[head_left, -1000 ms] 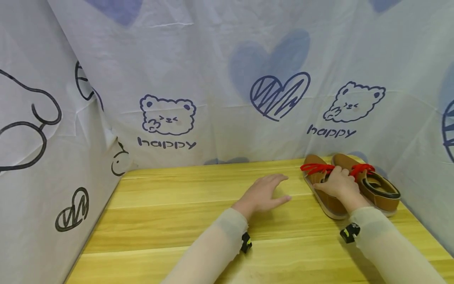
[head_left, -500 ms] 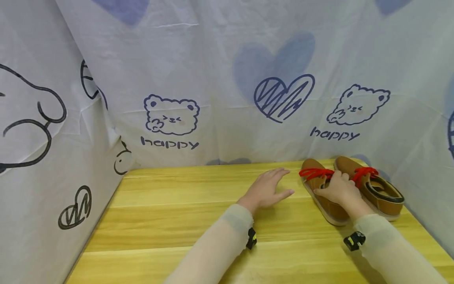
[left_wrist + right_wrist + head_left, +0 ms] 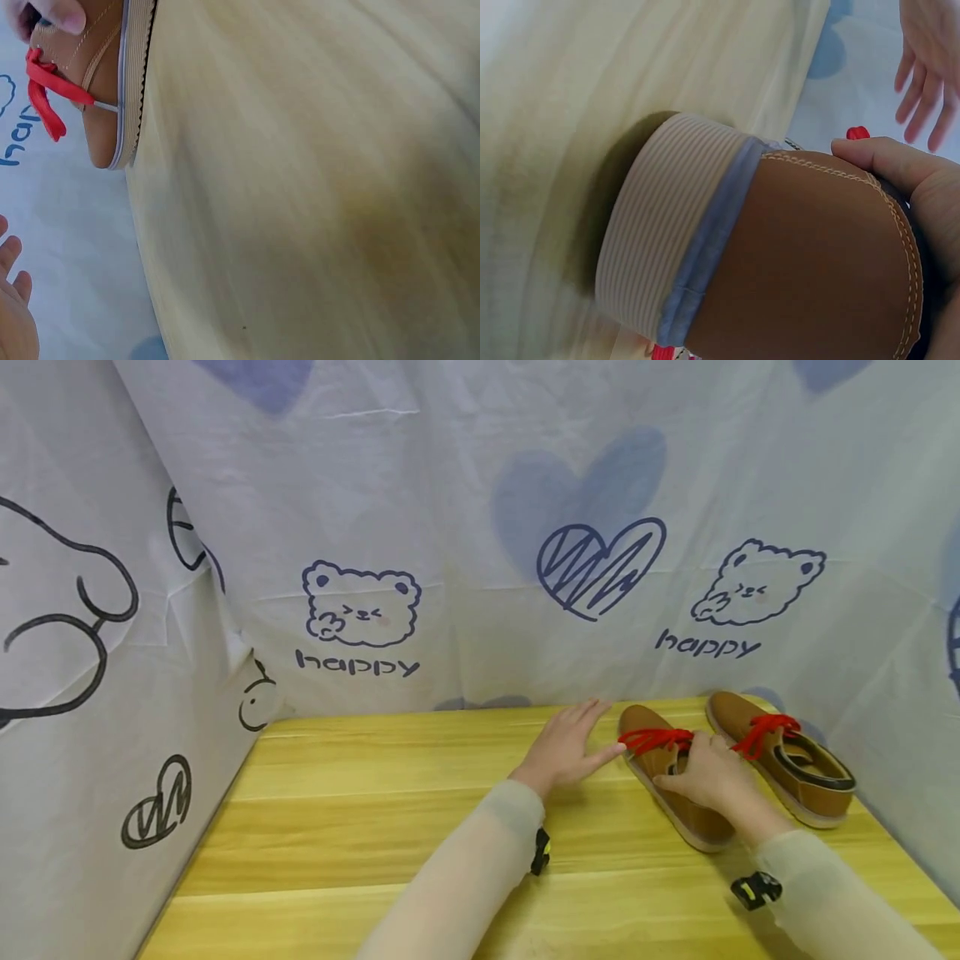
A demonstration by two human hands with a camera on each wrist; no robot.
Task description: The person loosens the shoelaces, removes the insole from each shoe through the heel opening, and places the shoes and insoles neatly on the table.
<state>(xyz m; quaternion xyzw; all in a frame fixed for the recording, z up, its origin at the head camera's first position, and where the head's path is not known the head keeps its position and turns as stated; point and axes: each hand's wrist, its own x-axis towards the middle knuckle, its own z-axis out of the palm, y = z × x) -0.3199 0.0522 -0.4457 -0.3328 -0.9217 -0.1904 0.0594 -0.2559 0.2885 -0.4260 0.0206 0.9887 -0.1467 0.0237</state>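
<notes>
A brown shoe with red laces stands angled on the table, its toe toward the back. My right hand grips it at the opening, thumb on the near side; the far fingers are partly hidden. In the right wrist view, the shoe's heel and ribbed sole fill the middle. My left hand is held over the table just left of the toe, fingers extended and holding nothing. Its thumb tip appears close to the laces; I cannot tell whether they touch. A matching shoe stands farther right.
The yellow wood-grain table runs along a white printed cloth at the back. More cloth hangs at the left and right sides. The matching shoe sits close to the right-hand cloth.
My right hand has moved the nearer shoe left and slightly toward me, widening the gap to the other shoe. My left hand has shifted slightly right and back, nearer the toe.
</notes>
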